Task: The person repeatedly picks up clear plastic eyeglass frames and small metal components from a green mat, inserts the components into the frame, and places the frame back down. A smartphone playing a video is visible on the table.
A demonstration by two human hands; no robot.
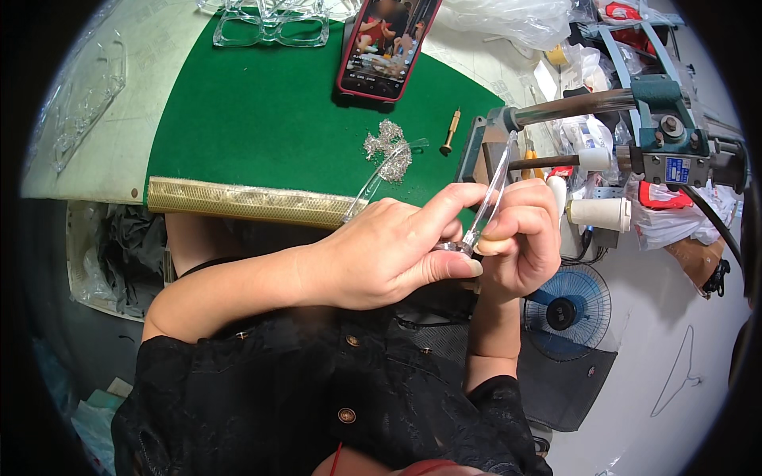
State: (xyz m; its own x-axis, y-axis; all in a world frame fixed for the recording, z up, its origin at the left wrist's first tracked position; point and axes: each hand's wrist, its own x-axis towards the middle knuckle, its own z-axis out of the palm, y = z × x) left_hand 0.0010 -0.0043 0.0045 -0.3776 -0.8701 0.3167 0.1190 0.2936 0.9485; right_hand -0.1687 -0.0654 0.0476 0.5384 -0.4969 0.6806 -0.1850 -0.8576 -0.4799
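Both hands meet at a clear plastic eyeglass frame (pixel 494 186). My left hand (pixel 389 246) grips it between thumb and fingers and covers most of its front. At the hinge, my right hand (pixel 520 238) pinches the base of one temple, which points up and away. A second clear temple (pixel 367 193) emerges beyond my left hand and reaches over a pile of tiny silvery metal parts (pixel 389 151). That pile lies on the green mat (pixel 262 119). A small brass-coloured screwdriver (pixel 451 131) rests right of the pile.
A phone (pixel 389 47) stands at the mat's far edge, beside stacked clear eyeglass frames (pixel 270 30). A gold perforated strip (pixel 246 200) edges the mat. To the right are a metal machine (pixel 667 119), a white cup (pixel 599 213) and a blue fan (pixel 567 309).
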